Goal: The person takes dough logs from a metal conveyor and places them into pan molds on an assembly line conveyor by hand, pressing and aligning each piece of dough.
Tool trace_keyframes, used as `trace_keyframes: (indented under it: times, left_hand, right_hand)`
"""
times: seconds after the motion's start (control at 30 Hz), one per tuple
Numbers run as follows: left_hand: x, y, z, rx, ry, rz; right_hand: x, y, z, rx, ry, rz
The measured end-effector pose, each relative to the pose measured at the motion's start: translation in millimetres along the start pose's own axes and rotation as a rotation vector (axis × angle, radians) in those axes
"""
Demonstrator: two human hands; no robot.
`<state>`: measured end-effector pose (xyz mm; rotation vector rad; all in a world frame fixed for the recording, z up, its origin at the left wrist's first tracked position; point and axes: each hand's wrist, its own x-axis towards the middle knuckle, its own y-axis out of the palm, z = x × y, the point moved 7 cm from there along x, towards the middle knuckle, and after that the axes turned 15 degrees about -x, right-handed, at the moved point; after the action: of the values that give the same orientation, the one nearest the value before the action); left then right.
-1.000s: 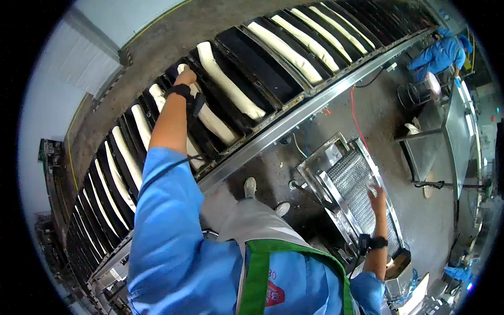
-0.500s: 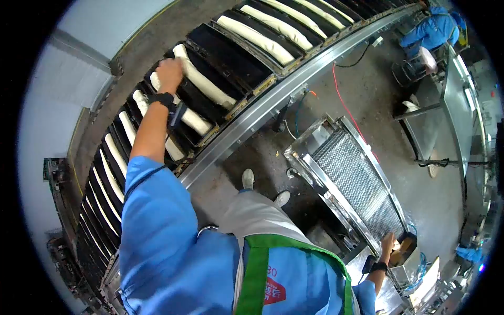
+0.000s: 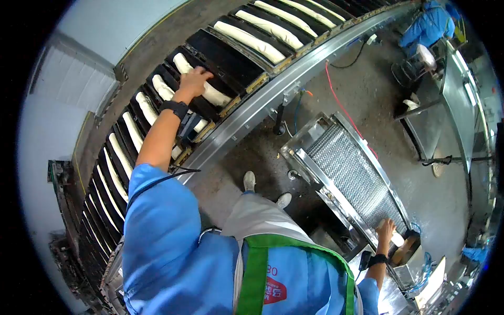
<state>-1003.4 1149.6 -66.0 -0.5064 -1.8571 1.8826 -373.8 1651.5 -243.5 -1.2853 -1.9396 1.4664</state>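
My left hand [image 3: 194,84], a black band on its wrist, lies over a long white dough roll [image 3: 216,96] in a black baking tin [image 3: 231,68]. Its fingers are spread and appear to touch the dough; the palm side is hidden. More dough rolls [image 3: 163,86] lie in the tins beside it. At the lower right my right hand [image 3: 387,230] is closed around a pale dough piece [image 3: 397,240], which shows on both sides of the fingers. That hand is over the lower end of a metal mesh conveyor [image 3: 357,173].
A steel rail [image 3: 247,121] runs along the curved line of tins. A red hose [image 3: 341,100] crosses the floor behind the mesh conveyor. Another person in blue [image 3: 428,26] is at the far right, near a steel table [image 3: 457,105]. A metal box [image 3: 412,268] stands below my right hand.
My left hand has moved right to the neighbouring dough roll, and its fingers have spread. My right hand has shifted slightly up over the mesh, with the dough piece now showing in it.
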Motion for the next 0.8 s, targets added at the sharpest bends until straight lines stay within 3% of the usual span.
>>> trace_keyframes:
  times: [0.03,0.1,0.17,0.2,0.3,0.4,0.43,0.47,0.5,0.57,0.63,0.7,0.77,0.8]
  left_hand:
    - [4,4,0,0.0,0.003,0.004]
    - [-4,42,-22,-0.064,0.286,0.518]
    - [1,41,-29,0.012,0.263,0.456]
    - [2,37,-34,0.058,0.326,0.379]
    - [2,35,-36,0.083,0.411,0.263]
    - [-20,-14,-36,-0.036,0.347,-0.26]
    - [-24,-11,-35,-0.035,0.345,-0.261]
    - [-23,0,-28,-0.074,0.222,-0.207]
    - [-22,9,-21,-0.115,0.098,-0.153]
    - [-21,2,-36,-0.09,0.175,-0.083]
    - [-26,-5,-44,-0.029,0.119,0.375]
    - [-30,10,-32,-0.027,0.051,0.446]
    - [-41,13,-33,-0.049,0.066,0.305]
    - [-47,15,-36,-0.092,0.076,0.323]
  right_hand:
    - [-2,-10,10,-0.026,-0.061,0.021]
    - [-2,-29,23,-0.102,-0.079,-0.029]
    - [2,-35,37,-0.072,-0.197,-0.014]
    - [8,-32,39,-0.089,-0.308,-0.225]
    - [23,-31,19,0.134,-0.267,-0.216]
    - [11,-82,13,0.455,-0.142,-0.182]
    - [6,-102,12,0.518,-0.094,-0.174]
    - [2,-120,13,0.596,-0.176,-0.203]
    - [17,-111,1,0.456,-0.132,-0.218]
    - [15,-150,-2,0.367,-0.283,-0.418]
    - [23,-178,-17,0.697,-0.197,-0.289]
    - [-10,-288,7,1.126,-0.234,-0.213]
    - [-20,-348,16,1.303,-0.227,-0.362]
    - [-27,-381,27,1.348,-0.356,-0.362]
